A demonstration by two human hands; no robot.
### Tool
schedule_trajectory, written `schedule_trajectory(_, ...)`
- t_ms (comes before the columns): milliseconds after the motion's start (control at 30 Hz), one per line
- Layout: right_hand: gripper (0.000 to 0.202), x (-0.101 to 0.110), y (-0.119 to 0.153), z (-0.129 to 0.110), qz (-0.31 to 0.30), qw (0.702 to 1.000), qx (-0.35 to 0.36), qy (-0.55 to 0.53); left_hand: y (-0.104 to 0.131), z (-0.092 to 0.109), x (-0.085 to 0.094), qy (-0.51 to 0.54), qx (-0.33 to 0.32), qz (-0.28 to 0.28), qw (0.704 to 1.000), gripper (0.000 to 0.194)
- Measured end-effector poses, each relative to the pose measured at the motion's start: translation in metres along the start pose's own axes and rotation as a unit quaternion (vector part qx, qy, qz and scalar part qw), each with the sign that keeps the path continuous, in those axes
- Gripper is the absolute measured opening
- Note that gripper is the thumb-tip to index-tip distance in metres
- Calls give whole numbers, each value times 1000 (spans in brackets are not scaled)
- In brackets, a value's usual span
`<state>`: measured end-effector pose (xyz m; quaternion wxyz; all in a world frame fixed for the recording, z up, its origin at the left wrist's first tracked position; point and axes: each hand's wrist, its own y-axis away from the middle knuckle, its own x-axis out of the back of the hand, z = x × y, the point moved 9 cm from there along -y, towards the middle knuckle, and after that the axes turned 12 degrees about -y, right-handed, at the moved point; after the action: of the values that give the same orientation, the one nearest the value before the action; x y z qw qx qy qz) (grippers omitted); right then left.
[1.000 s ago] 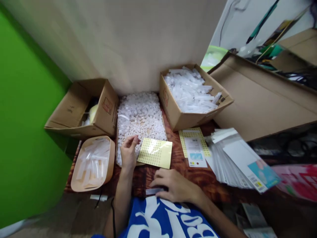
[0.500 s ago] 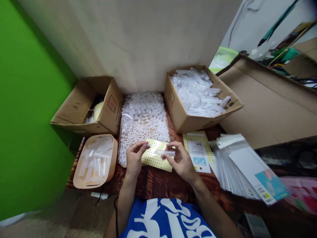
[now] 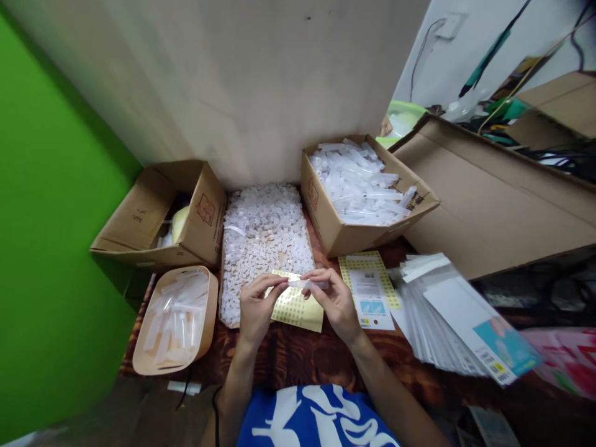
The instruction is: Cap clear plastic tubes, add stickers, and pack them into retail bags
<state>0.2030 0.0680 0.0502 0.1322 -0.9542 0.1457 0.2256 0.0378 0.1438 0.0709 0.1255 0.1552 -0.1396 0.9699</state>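
My right hand [image 3: 338, 305] holds a translucent white plastic tube [image 3: 296, 284] level between thumb and fingers. At the tube's left end, my left hand [image 3: 256, 307] is closed in a pinch; the small white piece seen in it earlier is now mostly hidden by the fingertips. Below both hands lies a yellow sheet of small round stickers [image 3: 298, 313], partly over the near edge of a shallow tray. Many small white pieces [image 3: 265, 242] fill that tray.
A peach bin [image 3: 213, 310] of tubes stands left, a cardboard box [image 3: 205, 217] behind it. Another box [image 3: 326, 217] heaped with tubes stands right of the tray. Farther right are a second sticker sheet [image 3: 393, 288] and stacked printed packs [image 3: 447, 316]. Another person's hand [image 3: 386, 126] shows behind.
My left hand has moved right, bringing its small white piece to the tube's left end. Another person's hand has come into view at the back. The camera view has shifted slightly.
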Motion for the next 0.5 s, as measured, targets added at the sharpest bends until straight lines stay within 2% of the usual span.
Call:
schedule_trajectory(133,15,-5,1,7,-14,999,-28,22,1,1,-8,2,11,-54,998,8)
schedule_trajectory(333,15,-4,9,2,33,997,24,69,3,3,-12,19,20,-32,999,5)
schedule_trajectory(500,17,-5,7,1,45,996,34,71,1,1,-23,53,35,-37,997,7)
